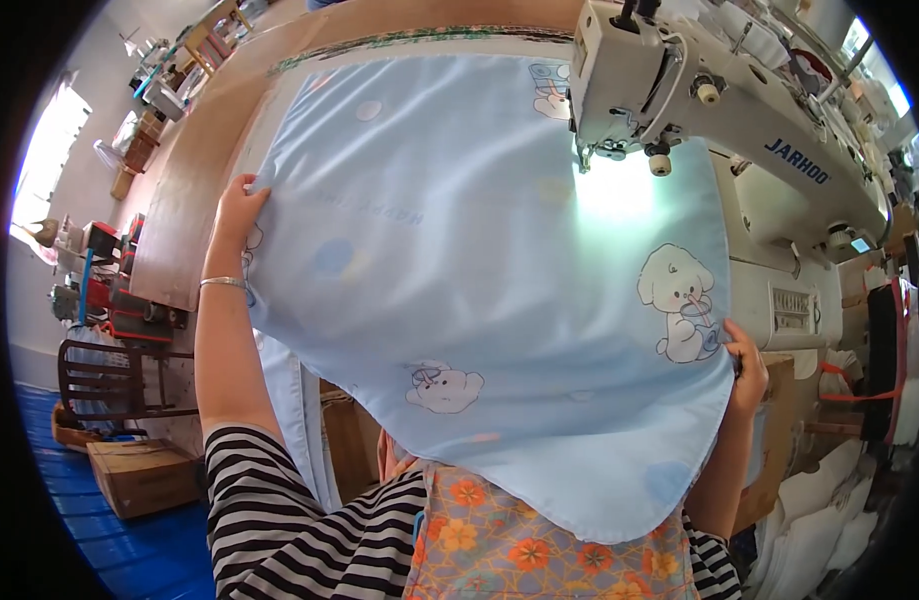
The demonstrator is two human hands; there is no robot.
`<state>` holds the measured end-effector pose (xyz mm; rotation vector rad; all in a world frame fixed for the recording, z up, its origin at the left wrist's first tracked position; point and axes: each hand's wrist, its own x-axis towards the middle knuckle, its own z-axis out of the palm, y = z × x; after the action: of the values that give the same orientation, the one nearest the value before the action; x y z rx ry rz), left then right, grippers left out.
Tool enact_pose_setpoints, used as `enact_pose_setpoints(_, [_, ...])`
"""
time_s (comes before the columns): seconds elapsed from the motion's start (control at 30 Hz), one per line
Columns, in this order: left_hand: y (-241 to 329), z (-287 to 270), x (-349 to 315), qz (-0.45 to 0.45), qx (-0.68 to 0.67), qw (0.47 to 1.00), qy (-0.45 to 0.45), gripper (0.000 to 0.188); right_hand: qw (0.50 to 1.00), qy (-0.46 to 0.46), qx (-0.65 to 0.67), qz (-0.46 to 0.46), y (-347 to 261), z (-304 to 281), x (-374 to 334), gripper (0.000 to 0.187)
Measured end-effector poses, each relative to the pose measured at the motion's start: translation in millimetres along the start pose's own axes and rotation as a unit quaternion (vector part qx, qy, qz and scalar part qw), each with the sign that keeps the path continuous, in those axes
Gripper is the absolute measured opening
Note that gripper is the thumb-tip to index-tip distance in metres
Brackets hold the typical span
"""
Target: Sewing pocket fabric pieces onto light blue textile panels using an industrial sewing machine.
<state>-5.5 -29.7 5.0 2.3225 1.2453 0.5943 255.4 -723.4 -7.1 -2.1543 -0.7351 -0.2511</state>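
A large light-blue fabric piece [409, 250] printed with white cartoon puppies spreads over the sewing table, its near part hanging over my lap. My left hand [241, 208] grips its left edge, thumb on top and fingers curled under. On the right edge, beside a printed puppy, my right hand [744, 365] pinches the cloth, fingers partly hidden beneath it. The sewing machine [629, 80] stands over the far right part of the fabric, its lamp throwing a bright patch there. Whether the needle touches the cloth I cannot tell.
A brown table board [184, 200] runs along the left. Below it are a dark wooden chair [104, 380] and a cardboard box [144, 478] on a blue floor. White cloth pieces [824, 510] are piled at lower right. A floral apron [539, 545] covers my lap.
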Motion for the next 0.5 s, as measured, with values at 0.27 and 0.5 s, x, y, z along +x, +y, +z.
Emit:
enact_pose_setpoints(0.27, [7.2,14.2,10.0,0.007,-0.014,1.000,0.014,0.042,0.998,0.046,-0.022,0.025,25.1,-0.5,-1.2,0.015])
enact_pose_setpoints(0.5, [-34.0,3.8,33.0,0.017,-0.043,0.999,-0.006,0.041,0.995,0.024,0.027,0.094,-2.4,4.9,7.6,0.019])
